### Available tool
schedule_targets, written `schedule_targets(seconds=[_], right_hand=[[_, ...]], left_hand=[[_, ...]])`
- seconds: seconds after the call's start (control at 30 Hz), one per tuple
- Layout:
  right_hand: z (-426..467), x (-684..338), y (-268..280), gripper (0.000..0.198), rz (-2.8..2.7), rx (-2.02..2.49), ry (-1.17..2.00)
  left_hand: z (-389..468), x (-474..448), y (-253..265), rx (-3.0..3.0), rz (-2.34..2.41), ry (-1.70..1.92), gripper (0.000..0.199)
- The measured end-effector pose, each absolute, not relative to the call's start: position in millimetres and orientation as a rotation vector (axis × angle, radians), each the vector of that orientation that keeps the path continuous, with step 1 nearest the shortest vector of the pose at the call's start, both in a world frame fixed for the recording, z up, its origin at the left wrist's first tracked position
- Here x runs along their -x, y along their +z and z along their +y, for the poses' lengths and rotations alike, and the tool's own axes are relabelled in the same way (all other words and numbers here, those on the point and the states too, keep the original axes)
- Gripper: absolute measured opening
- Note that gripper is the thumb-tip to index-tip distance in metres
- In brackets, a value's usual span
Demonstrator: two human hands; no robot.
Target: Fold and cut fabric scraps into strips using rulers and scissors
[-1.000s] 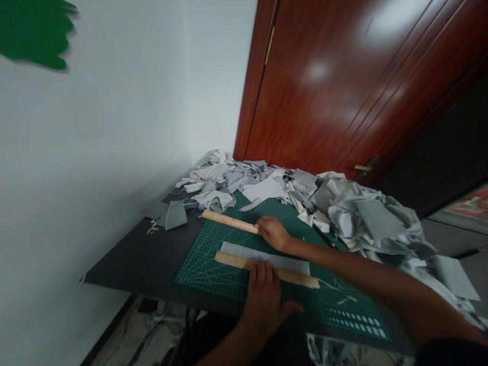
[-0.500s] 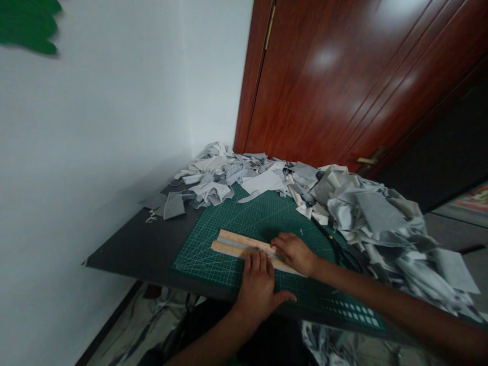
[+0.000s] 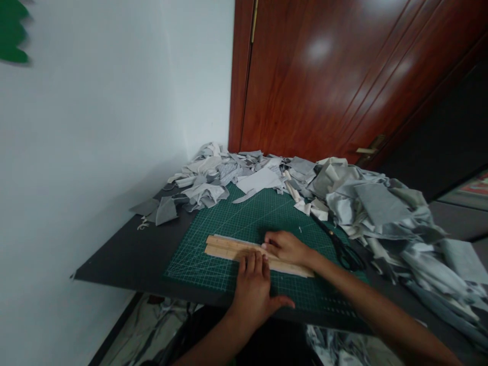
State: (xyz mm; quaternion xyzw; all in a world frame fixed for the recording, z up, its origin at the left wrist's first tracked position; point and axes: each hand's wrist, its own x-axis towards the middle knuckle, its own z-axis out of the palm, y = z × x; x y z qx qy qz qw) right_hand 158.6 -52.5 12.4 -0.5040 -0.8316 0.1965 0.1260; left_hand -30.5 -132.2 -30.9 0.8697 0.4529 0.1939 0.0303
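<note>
— What's behind the table (image 3: pixel 122 254)?
— A reddish wooden door (image 3: pixel 305 91), and heaped grey and white scraps (image 3: pixel 366 198) line the far side of your green cutting mat (image 3: pixel 259 216).
— And on the mat?
— Two wooden rulers side by side in front of you: the far ruler (image 3: pixel 229 244) lies right along the near ruler (image 3: pixel 223 252), and a sliver of pale cloth (image 3: pixel 236 239) shows past its outer edge.
— The hands?
— Your left hand (image 3: pixel 252 290) is spread, fingertips on the near ruler, thumb out. Your right hand (image 3: pixel 287 247) curls its fingers at the far ruler; I can't tell whether they grip it. Black scissors (image 3: pixel 335 240) lie just beyond your right forearm.
</note>
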Motion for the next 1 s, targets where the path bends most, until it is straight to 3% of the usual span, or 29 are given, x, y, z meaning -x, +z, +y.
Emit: schedule_targets(seconds=[0.23, 0.5, 1.0], right_hand=[[-38.2, -197.8, 1.7, 0.026, -2.070, 1.372, 1.142], [-42.4, -214.9, 14.7, 0.009, -2.193, 1.511, 1.108], [-37.5, -220.4, 13.0, 0.019, -2.221, 1.467, 1.079]], left_hand=[[-130.1, 37.3, -26.9, -2.708, 1.357, 0.575, 0.119], [-117.9, 39.4, -27.2, -2.834, 1.254, 0.646, 0.123], [-112.2, 41.8, -40.9, -2.901, 1.205, 0.663, 0.129]])
